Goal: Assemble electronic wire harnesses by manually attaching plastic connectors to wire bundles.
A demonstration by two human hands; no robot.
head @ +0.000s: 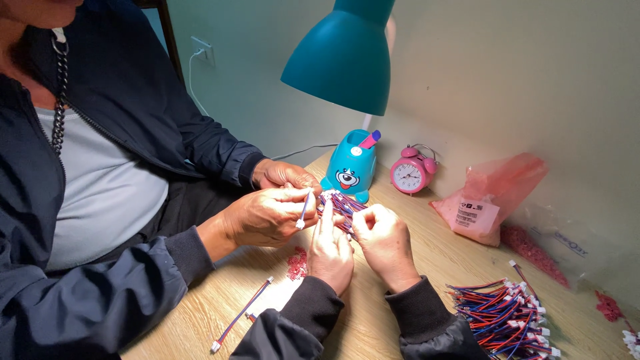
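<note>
Left hand (331,250) and right hand (385,241) side by side above table (373,320), fingers curled shut around one wire bundle (339,203); exact grip hard to see. Co-worker's hand (267,215) pinches single wire (303,213) just beside. Pink bag (490,197) holds red bits, probably. Blue holder (350,167) holds pen. Wire pile (503,317) near right sleeve.

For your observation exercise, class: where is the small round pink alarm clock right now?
In the head view, the small round pink alarm clock stands on the wooden table by the wall, between the blue bear-faced lamp base and the pink plastic bag.
</note>
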